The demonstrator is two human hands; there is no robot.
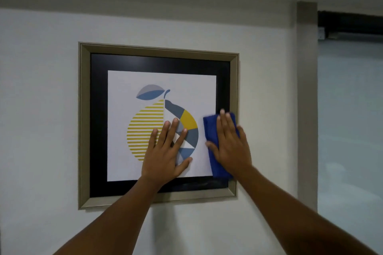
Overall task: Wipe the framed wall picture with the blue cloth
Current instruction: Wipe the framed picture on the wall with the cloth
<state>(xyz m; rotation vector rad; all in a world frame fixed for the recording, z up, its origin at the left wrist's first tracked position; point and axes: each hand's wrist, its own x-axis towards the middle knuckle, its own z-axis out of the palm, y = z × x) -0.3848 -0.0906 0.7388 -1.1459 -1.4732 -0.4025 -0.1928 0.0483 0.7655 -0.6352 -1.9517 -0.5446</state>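
Observation:
The framed picture [85, 126] hangs on a white wall: a beige frame, a black mat and a print of a yellow, grey and blue fruit. My left hand [165, 151] lies flat on the glass over the fruit, fingers spread, holding nothing. My right hand [230, 143] presses the folded blue cloth [210, 128] flat against the right side of the glass, fingers extended over it. The cloth reaches from the print's right edge across the black mat to the frame's inner edge. Most of the cloth is hidden under my palm.
The white wall [41, 89] surrounds the frame. A beige vertical post [306, 99] stands to the right of the picture. Beyond it is a pale glass panel [350, 120] under a dark rail [352, 21].

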